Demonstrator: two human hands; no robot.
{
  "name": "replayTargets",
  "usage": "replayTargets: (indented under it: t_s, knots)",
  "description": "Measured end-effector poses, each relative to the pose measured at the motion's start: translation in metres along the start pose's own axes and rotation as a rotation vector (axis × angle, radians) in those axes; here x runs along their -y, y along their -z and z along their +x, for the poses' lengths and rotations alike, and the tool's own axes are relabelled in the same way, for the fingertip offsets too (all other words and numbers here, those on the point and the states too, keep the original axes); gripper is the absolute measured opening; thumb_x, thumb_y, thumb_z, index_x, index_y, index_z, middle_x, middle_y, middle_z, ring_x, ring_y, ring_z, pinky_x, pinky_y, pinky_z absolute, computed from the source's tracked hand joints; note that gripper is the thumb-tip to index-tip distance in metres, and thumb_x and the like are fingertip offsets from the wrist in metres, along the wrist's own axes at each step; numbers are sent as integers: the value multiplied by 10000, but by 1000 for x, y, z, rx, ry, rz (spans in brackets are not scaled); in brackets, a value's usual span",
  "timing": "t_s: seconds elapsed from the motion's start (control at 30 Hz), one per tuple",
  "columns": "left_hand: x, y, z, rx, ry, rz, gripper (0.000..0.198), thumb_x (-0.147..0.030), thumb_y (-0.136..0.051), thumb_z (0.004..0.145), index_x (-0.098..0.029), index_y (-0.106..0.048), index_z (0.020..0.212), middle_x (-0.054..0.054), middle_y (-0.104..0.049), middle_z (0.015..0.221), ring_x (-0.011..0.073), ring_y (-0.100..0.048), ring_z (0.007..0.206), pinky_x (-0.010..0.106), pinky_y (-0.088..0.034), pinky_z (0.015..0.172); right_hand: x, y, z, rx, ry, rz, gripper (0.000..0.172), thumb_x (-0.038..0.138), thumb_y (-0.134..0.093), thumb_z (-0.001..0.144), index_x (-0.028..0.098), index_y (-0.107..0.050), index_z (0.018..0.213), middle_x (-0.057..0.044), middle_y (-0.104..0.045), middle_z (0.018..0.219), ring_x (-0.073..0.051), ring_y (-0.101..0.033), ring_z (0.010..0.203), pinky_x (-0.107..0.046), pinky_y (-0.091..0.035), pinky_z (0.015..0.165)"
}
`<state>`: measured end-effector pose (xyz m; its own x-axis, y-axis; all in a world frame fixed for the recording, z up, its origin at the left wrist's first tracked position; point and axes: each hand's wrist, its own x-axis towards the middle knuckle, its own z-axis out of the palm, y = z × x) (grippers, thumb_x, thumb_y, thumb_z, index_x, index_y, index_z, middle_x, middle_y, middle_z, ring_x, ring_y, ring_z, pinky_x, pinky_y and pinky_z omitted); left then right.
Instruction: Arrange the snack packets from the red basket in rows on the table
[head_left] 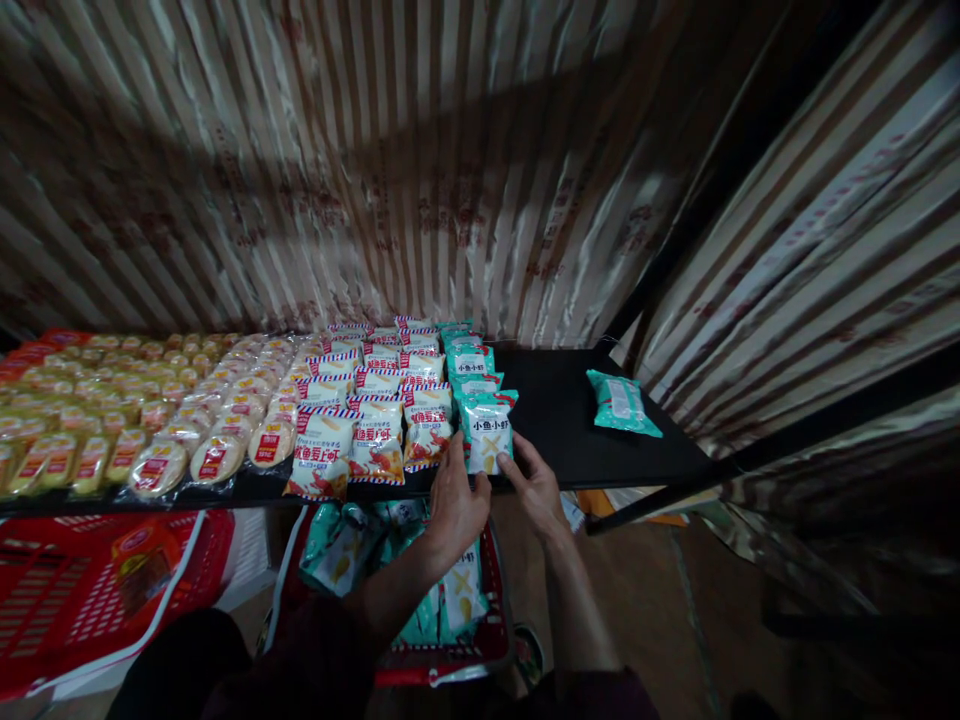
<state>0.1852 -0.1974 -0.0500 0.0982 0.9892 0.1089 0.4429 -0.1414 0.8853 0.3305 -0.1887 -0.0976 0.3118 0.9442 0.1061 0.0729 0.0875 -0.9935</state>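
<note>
A teal snack bag (489,432) stands at the front of a teal row on the black shelf (555,400). My left hand (456,500) is against its lower left side, fingers pressed together. On its lower right side, my right hand (536,490) touches it with thumb and fingers, so the bag sits between both hands. Directly left are rows of white, red and blue bags (377,438). One more teal bag (624,403) lies flat, apart, towards the shelf's right end.
Below the shelf, a red basket (499,600) holds several teal bags. Another red basket (45,620) is at lower left. Round packaged snacks (159,467) cover the left of the shelf. A striped curtain (465,170) hangs behind; a dark metal bar (810,430) slants at right.
</note>
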Motion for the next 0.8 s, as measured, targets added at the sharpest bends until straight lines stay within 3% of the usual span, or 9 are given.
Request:
replayTargets:
  t_s: [0.23,0.47,0.8]
  knots:
    - [7,-5,3,0,-40,111,627,-170,-457,776,-54,-360,1385,201,-438,1417,293,-427,1310,441,-385,1084,6,3,3,-4,157,-213,504,496,-628,772,206,-594,1183,-94,-558,1284,-266,-504,1212,-454,-371,1070]
    - [7,-12,3,-31,-91,164,655,-166,-446,781,-27,-307,1405,227,-394,1443,316,-369,1350,482,-361,1096,11,-1,0,13,88,-290,623,523,-577,798,192,-487,1319,-106,-521,1355,-272,-463,1266,-455,-337,1091]
    - [2,-8,13,19,-84,211,612,-199,-391,838,-11,-289,1411,233,-387,1445,303,-370,1352,462,-331,1117,15,-18,3,-95,157,-486,750,585,-561,769,176,-413,1380,-148,-518,1351,-301,-509,1215,-474,-405,1016]
